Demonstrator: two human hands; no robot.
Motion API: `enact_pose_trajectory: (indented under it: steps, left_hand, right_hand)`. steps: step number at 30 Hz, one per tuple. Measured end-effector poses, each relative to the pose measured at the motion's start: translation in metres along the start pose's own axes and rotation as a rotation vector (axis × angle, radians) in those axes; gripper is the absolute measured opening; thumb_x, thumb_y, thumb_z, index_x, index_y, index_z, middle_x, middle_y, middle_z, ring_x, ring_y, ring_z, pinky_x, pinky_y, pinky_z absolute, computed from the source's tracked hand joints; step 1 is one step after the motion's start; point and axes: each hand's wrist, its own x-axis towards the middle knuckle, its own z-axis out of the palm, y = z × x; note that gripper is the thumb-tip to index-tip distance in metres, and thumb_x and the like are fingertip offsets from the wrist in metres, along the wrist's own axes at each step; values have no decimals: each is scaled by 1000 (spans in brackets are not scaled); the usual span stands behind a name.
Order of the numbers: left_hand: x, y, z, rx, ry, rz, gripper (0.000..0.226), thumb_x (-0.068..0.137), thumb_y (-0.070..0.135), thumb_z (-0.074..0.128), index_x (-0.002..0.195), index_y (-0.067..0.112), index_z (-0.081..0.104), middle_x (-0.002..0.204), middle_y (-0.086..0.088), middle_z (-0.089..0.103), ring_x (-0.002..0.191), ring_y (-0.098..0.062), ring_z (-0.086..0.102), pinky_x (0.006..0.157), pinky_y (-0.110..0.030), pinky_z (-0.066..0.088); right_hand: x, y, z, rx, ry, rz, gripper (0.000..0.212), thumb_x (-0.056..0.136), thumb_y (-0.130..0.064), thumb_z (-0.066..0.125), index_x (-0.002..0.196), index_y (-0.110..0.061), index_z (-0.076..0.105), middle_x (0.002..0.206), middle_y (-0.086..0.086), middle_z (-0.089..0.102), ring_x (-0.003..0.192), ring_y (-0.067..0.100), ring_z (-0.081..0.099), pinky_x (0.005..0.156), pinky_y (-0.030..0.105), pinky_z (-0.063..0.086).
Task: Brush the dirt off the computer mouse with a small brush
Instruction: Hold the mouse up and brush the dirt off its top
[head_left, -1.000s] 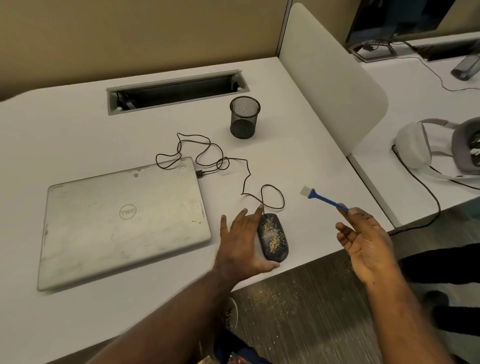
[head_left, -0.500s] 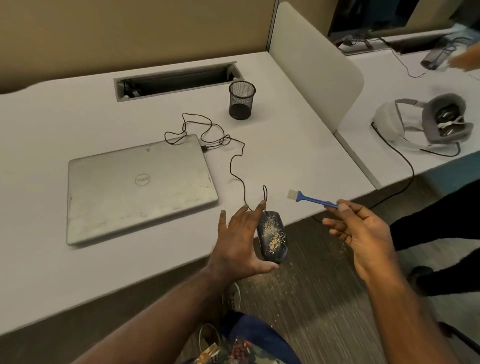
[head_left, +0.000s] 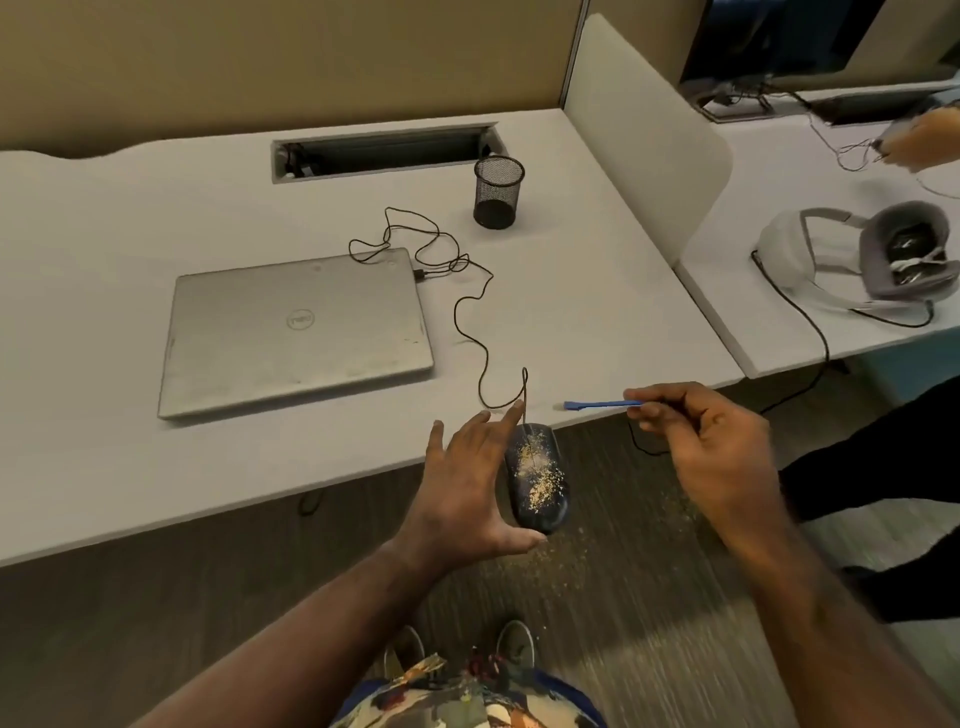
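A dark wired computer mouse (head_left: 537, 480) speckled with tan dirt is held off the white desk (head_left: 597, 312), just past its front edge and over the floor. My left hand (head_left: 467, 483) grips it from the left, thumb under its near end and fingers stretched along its side. Its thin black cable (head_left: 470, 306) loops back across the desk to the laptop. My right hand (head_left: 701, 441) pinches the handle of a small blue brush (head_left: 597, 404), which lies level and points left, a little above and to the right of the mouse.
A closed silver laptop (head_left: 296, 327) lies on the desk's left part. A black mesh pen cup (head_left: 497, 192) stands behind, near a cable slot (head_left: 384, 153). A white divider (head_left: 644, 135) separates the neighbouring desk with a headset (head_left: 852, 254). Tan crumbs dot the floor (head_left: 561, 561).
My left hand has lifted the mouse off the desk and drawn it out past the front edge. My right hand has turned the brush level and closed its fingers more on the handle.
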Motion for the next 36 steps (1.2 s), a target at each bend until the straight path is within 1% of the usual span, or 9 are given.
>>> enact_pose_trajectory:
  steps: [5, 10, 13, 17, 21, 25, 28, 32, 36]
  left_hand:
    - [-3, 28, 18, -1, 24, -25, 131, 53, 80, 68, 150, 42, -11, 157, 3, 23, 139, -2, 1, 116, -54, -5]
    - [-2, 48, 29, 9, 62, -59, 130, 55, 79, 68, 150, 42, -12, 157, 4, 20, 140, -2, 1, 116, -54, -5]
    - [-2, 57, 33, 19, 91, -94, 129, 55, 77, 69, 151, 41, -11, 156, 5, 21, 143, -7, 6, 116, -56, -3]
    - [0, 58, 32, 17, 96, -126, 130, 55, 76, 70, 150, 42, -13, 157, 5, 22, 142, -6, 6, 116, -57, -3]
    - [6, 55, 29, 35, 86, -120, 130, 53, 79, 66, 148, 44, -15, 156, 3, 23, 141, -4, 4, 116, -57, -2]
    - [10, 53, 29, 39, 82, -97, 132, 52, 79, 68, 149, 42, -14, 156, 4, 21, 137, 1, -1, 117, -53, -6]
    - [10, 54, 27, 37, 87, -82, 132, 53, 79, 67, 149, 42, -14, 156, 3, 21, 138, 0, 1, 116, -50, -8]
    - [6, 54, 25, 30, 92, -88, 132, 54, 76, 70, 149, 42, -15, 156, 2, 21, 142, -8, 6, 117, -52, -6]
    - [3, 54, 24, 37, 81, -96, 132, 54, 75, 70, 148, 44, -17, 156, 1, 21, 143, -10, 7, 117, -51, -8]
  right_hand:
    - [7, 5, -24, -150, -122, -138, 27, 89, 3, 61, 104, -16, 74, 98, -14, 72, 94, -1, 67, 84, 16, 53]
    - [17, 17, -41, -139, -142, -178, 23, 91, -2, 61, 105, -16, 73, 100, -14, 72, 96, 0, 67, 84, 19, 54]
    - [23, 23, -47, -121, -168, -169, 22, 91, -3, 62, 104, -17, 73, 98, -13, 72, 95, 1, 67, 85, 21, 55]
    - [25, 23, -51, -131, -197, -192, 22, 90, -1, 63, 102, -16, 74, 96, -15, 72, 94, -1, 66, 83, 18, 54]
    - [26, 23, -51, -149, -210, -253, 24, 89, 4, 63, 102, -13, 74, 97, -10, 73, 94, -1, 67, 84, 16, 53]
    - [25, 19, -47, -191, -228, -296, 24, 88, 4, 63, 104, -11, 73, 99, -5, 73, 96, -2, 65, 85, 12, 51]
    - [28, 17, -44, -233, -215, -339, 26, 88, 6, 63, 106, -10, 73, 100, -5, 72, 100, -3, 63, 86, 9, 49]
    - [26, 18, -42, -280, -239, -358, 30, 86, 10, 61, 106, -11, 72, 99, -4, 71, 100, -2, 62, 87, 8, 47]
    - [22, 18, -47, -302, -246, -361, 30, 86, 10, 61, 105, -11, 72, 98, -7, 69, 97, -14, 59, 86, 6, 46]
